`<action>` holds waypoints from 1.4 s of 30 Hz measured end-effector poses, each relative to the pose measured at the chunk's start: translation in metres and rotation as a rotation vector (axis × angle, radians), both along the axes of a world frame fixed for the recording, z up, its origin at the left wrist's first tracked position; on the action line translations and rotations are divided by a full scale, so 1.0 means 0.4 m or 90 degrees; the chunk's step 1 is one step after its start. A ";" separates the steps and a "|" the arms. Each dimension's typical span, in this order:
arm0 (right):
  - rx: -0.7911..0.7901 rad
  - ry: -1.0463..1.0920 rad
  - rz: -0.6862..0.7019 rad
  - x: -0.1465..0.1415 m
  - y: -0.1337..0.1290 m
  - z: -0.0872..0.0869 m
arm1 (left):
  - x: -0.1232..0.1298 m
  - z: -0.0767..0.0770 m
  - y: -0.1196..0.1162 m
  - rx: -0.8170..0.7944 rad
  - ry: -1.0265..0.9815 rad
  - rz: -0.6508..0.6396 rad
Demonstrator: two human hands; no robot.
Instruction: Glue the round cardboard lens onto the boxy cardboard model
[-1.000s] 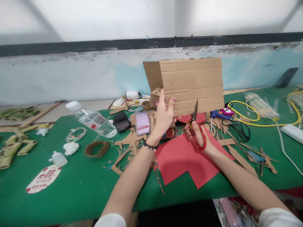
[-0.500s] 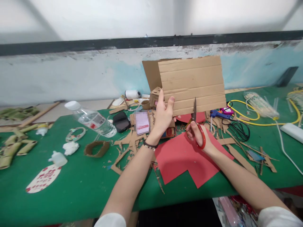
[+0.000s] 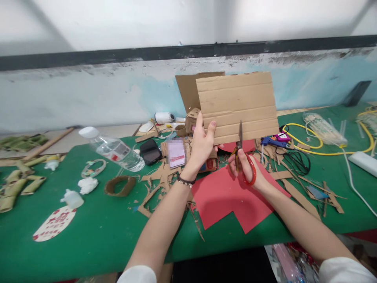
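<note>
My left hand (image 3: 204, 139) grips the lower left corner of a ribbed cardboard sheet (image 3: 235, 102), held up above the table with its face toward me. My right hand (image 3: 244, 167) is closed round the handles of red-handled scissors (image 3: 251, 171). Their blades point up and lie at the sheet's lower edge, right of its middle. Beneath both hands, red paper (image 3: 224, 196) with a notched front edge lies on the green table (image 3: 112, 236). Behind the sheet another cardboard panel (image 3: 187, 90) stands upright, next to a small cardboard box (image 3: 193, 118).
Cardboard scraps (image 3: 160, 177) lie around the red paper. On the left are a water bottle (image 3: 114, 151), a black case (image 3: 150, 152) and a cardboard ring (image 3: 120, 185). To the right are a blue glue gun (image 3: 273, 142), yellow hose (image 3: 321, 152) and a white power strip (image 3: 363, 163).
The cardboard sheet has tilted slightly, its right side shifting a little left and down. The scissors have moved slightly left along the lower edge, and their blades look closer together.
</note>
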State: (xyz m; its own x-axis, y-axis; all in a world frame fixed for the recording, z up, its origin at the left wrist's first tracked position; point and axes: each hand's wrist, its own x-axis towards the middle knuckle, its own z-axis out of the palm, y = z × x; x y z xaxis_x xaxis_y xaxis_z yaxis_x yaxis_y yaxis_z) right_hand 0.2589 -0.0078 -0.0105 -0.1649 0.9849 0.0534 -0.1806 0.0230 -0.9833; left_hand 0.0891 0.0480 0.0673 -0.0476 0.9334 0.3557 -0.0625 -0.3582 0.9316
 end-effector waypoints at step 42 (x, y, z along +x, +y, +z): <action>-0.076 -0.278 0.046 0.230 0.139 0.005 | -0.195 -0.089 -0.063 0.103 0.525 0.255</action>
